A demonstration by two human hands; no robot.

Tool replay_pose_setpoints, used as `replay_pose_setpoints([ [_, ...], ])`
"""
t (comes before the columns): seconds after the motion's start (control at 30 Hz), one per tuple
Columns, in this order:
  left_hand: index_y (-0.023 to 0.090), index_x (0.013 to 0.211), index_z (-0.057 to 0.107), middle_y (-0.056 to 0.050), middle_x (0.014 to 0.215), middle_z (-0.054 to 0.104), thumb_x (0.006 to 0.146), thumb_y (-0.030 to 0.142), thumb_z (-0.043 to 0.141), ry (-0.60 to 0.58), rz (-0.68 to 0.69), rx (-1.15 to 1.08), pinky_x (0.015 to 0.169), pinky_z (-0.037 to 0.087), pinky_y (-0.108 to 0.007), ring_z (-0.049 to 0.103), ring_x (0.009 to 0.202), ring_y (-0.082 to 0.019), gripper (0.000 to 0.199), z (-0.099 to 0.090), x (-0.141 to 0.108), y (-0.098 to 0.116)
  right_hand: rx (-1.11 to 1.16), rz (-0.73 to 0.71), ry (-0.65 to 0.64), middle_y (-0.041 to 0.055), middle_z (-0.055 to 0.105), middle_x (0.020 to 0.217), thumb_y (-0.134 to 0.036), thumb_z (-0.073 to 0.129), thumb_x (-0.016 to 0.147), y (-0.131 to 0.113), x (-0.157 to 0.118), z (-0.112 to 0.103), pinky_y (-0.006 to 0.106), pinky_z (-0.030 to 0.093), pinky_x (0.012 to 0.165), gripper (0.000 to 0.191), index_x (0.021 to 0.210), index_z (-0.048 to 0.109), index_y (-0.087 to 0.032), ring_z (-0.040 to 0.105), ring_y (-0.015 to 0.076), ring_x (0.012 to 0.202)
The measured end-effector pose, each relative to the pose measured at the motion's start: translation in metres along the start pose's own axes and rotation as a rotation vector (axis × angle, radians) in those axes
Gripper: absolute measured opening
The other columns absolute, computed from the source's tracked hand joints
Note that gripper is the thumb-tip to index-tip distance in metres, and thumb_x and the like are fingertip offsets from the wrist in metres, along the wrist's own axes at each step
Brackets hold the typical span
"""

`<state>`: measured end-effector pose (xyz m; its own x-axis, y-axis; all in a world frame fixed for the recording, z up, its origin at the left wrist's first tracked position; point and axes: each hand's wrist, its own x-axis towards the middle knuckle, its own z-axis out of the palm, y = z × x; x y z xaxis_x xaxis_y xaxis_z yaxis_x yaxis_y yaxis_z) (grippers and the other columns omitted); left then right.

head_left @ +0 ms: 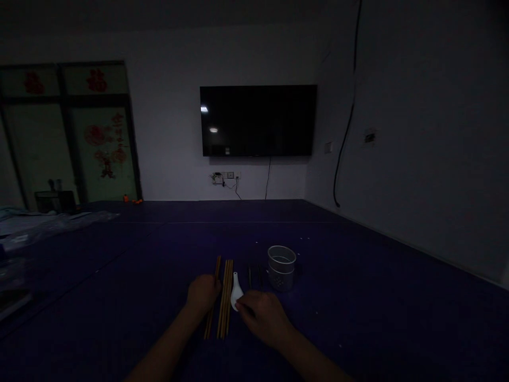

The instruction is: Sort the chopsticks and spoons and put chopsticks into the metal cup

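Note:
My left hand (204, 292) is closed round a pair of wooden chopsticks (218, 265), which slant across the blue surface. Just right of them, several more wooden chopsticks (225, 297) lie side by side. A white soup spoon (236, 289) lies beside those, its handle pointing away from me. The fingertips of my right hand (265, 314) pinch at the right edge of the spoon's bowl. Beyond that hand are two slim dark objects (249, 275), too dim to name. A grey metal holder with small holes (281, 269) stands upright to their right.
The wide blue surface (191, 233) reaches to the walls, with small white specks scattered on it. Clear plastic wrapping (59, 225) and a dark-edged item (14, 302) lie at left. A television (258, 121) hangs ahead; a black cable (345, 143) runs down the right wall.

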<state>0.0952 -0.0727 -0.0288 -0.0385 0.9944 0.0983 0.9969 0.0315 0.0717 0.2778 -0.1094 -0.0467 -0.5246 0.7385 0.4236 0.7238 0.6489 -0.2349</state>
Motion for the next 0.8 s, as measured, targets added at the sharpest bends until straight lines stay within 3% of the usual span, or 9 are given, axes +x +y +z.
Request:
replay_pose_setpoints([
  [0.17, 0.015, 0.095, 0.068, -0.012, 0.091, 0.071, 0.093, 0.032, 0.035, 0.076, -0.007, -0.037, 0.076, 0.046, -0.027, 0.066, 0.091, -0.021, 0.037, -0.005, -0.001, -0.001, 0.008, 0.026, 0.019, 0.0038, 0.072, 0.086, -0.027, 0.043, 0.092, 0.0, 0.0, 0.0, 0.023, 0.041, 0.067, 0.028, 0.085, 0.069, -0.021, 0.067, 0.0154, 0.079],
  [0.33, 0.015, 0.09, 0.067, -0.011, 0.09, 0.069, 0.095, 0.031, 0.034, 0.238, 0.077, -0.037, 0.077, 0.044, -0.029, 0.064, 0.089, -0.021, 0.037, -0.016, -0.009, 0.006, 0.054, 0.115, 0.086, 0.004, 0.073, 0.09, -0.027, 0.041, 0.093, -0.001, 0.001, -0.004, 0.023, 0.043, 0.07, 0.031, 0.091, 0.071, -0.022, 0.067, 0.0158, 0.082],
  [0.43, 0.015, 0.086, 0.065, -0.01, 0.087, 0.068, 0.095, 0.029, 0.033, 0.371, 0.189, -0.01, 0.079, 0.043, -0.031, 0.061, 0.087, -0.021, 0.036, -0.02, -0.015, 0.013, 0.143, 0.182, 0.173, 0.0049, 0.074, 0.09, -0.031, 0.037, 0.095, -0.002, 0.001, -0.007, 0.024, 0.045, 0.072, 0.035, 0.095, 0.071, -0.022, 0.067, 0.0165, 0.08],
  [0.6, 0.017, 0.079, 0.062, -0.008, 0.077, 0.063, 0.094, 0.027, 0.036, 0.589, 0.389, 0.028, 0.075, 0.044, -0.033, 0.057, 0.08, -0.021, 0.032, -0.015, -0.017, 0.015, 0.315, 0.25, 0.339, 0.0105, 0.07, 0.111, -0.045, 0.034, 0.096, 0.0, 0.0, -0.007, 0.03, 0.047, 0.084, 0.045, 0.117, 0.065, -0.019, 0.065, 0.0209, 0.098],
  [0.8, 0.017, 0.076, 0.058, -0.005, 0.071, 0.058, 0.091, 0.023, 0.039, 0.867, 0.731, 0.008, 0.068, 0.047, -0.03, 0.054, 0.071, -0.017, 0.025, 0.0, -0.019, 0.02, 0.513, 0.277, 0.334, 0.0081, 0.072, 0.086, -0.058, 0.03, 0.093, 0.001, 0.0, -0.002, 0.029, 0.049, 0.07, 0.059, 0.113, 0.066, -0.017, 0.066, 0.0199, 0.076],
])
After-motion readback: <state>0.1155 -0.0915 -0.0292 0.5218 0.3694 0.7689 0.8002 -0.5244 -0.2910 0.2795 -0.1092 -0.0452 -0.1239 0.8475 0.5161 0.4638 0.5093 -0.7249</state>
